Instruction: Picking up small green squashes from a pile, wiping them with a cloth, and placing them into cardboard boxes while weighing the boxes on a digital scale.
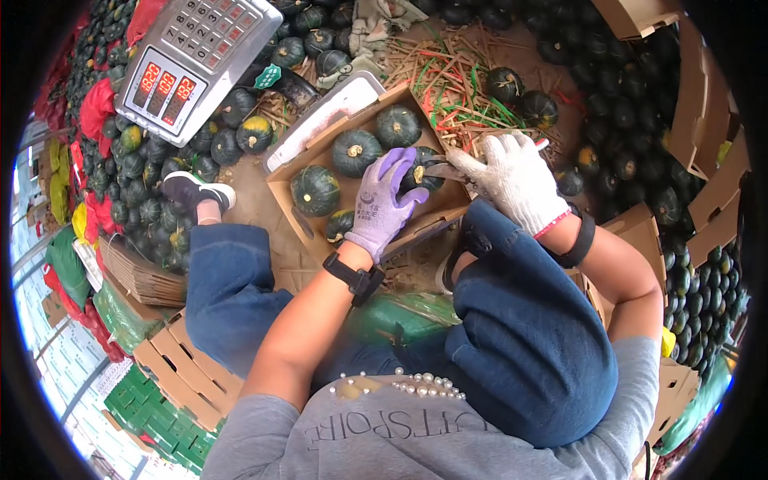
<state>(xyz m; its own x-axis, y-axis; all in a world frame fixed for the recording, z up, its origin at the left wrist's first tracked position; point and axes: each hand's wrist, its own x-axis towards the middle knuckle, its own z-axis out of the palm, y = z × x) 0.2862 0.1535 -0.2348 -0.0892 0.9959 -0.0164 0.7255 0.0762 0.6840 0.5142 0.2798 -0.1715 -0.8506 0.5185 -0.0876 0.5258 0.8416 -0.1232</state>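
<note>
An open cardboard box (373, 117) lies before me on a scale's metal platform (324, 120), with several dark green squashes in it. My left hand (384, 201), in a purple coated glove, rests on a squash (425, 169) at the box's right side. In a white knitted glove, my right hand (513, 177) grips a pair of clippers (447, 170), whose blades are at that squash's stem. A thin red and white object (542, 144) shows beside the right fingers. Three other squashes (356, 153), (398, 126), (315, 191) sit whole in view; another squash (340, 225) is partly hidden by the left hand.
The scale's display and keypad unit (192, 66) stands at upper left, lit with red digits. Piled squashes (624, 120) lie on both sides. Cut stems and strips (444, 78) litter the ground beyond the box. Folded cardboard (141, 273) and more boxes (186, 366) lie at left.
</note>
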